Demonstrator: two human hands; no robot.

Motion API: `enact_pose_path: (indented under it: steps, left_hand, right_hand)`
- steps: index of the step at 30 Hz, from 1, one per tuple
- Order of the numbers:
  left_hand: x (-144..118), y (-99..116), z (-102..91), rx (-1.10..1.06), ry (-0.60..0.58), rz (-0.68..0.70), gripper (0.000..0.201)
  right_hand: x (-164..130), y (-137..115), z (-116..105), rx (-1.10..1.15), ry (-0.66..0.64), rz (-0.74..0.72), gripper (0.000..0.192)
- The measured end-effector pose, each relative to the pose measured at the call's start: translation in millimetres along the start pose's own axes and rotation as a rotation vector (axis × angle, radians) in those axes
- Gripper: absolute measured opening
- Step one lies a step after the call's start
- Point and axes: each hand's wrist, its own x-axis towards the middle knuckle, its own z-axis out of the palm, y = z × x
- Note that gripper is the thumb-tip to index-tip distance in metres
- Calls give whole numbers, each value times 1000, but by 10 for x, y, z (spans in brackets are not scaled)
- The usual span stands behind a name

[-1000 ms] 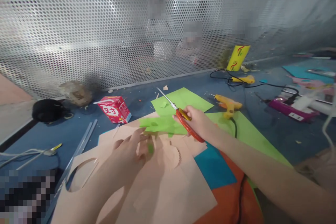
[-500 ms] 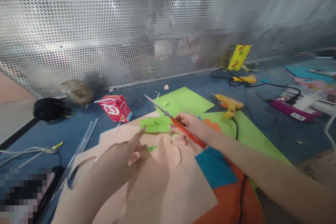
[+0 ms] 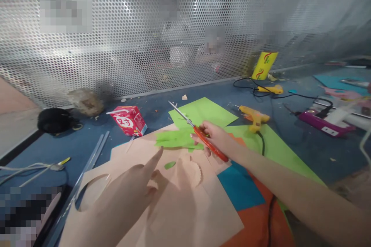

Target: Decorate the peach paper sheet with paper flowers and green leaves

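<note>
The small green leaf-shaped paper cutting (image 3: 169, 165) lies loose on the pale peach card sheet (image 3: 185, 208), just ahead of my left hand (image 3: 136, 185) and just beside the scalloped round cut-out (image 3: 193, 173). My left hand hovers above it with the index finger stretched out and the other fingers loosely curled, gripping nothing. My right hand (image 3: 216, 139) is clamped around the orange-handled steel scissors (image 3: 199, 136), whose blades look closed and point away from me over the strip of lime green paper (image 3: 176, 139). I judge the leaf is light enough that a careless brush of my left fingertip could flick it off the card or under the overlapping sheets, where it would be hard to find. The scissor tips are a second worry: if I swing my right hand across while my left reaches in, they could snag the green strip or catch my finger. The yellow hot glue gun (image 3: 255, 116) sits near my right wrist with its black cord (image 3: 262, 142) running beneath my forearm, so a quick pull back could drag it.
</note>
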Motion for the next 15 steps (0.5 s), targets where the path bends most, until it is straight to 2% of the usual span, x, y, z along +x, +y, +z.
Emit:
enact_pose_path:
  steps: [3,9,15]
  left_hand:
    - [23,27,-42,-4,-117,-47,76]
    - [98,-28,14,-189,-60,-12,74]
    - [65,11,-31,-151,-55,2,80]
  right_hand:
    - [0,11,-5,-30,8,-23,38]
    - [-4,-4,-14,-28,-5,2,36]
    - [-11,-48,3,-15,-16,38,37]
